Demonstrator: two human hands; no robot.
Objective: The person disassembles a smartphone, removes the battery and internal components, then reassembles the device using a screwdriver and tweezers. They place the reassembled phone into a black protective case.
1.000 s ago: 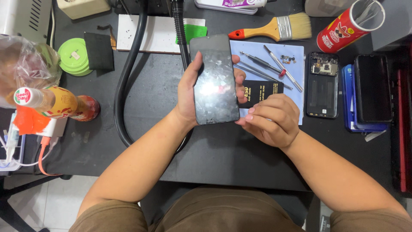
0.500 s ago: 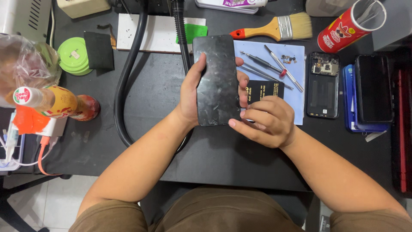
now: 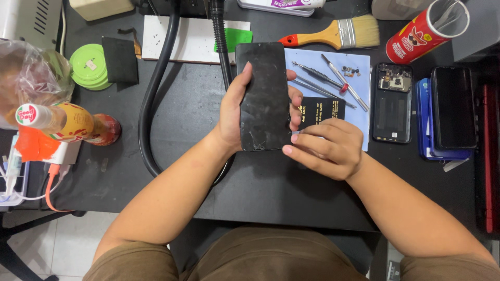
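My left hand [image 3: 232, 112] grips a black smartphone [image 3: 264, 96] with a cracked screen, held upright above the dark desk [image 3: 192, 114]. My right hand [image 3: 327, 147] sits at the phone's lower right edge, fingertips pressed against its side. A small black card [image 3: 323, 108] lies just behind my right hand on a pale blue mat [image 3: 359, 78]. Thin metal tools [image 3: 333, 78] rest on that mat.
A phone back shell [image 3: 391, 101] and a stack of phones [image 3: 452, 112] lie at the right. A paintbrush [image 3: 338, 34], a red tube can [image 3: 424, 31], a black hose [image 3: 151, 104], green discs [image 3: 88, 63] and a bottle [image 3: 67, 124] stand around the desk.
The phone has tilted slightly so its screen faces up more squarely. My right hand stays at its lower right edge, with fingertips shifted a little along the side.
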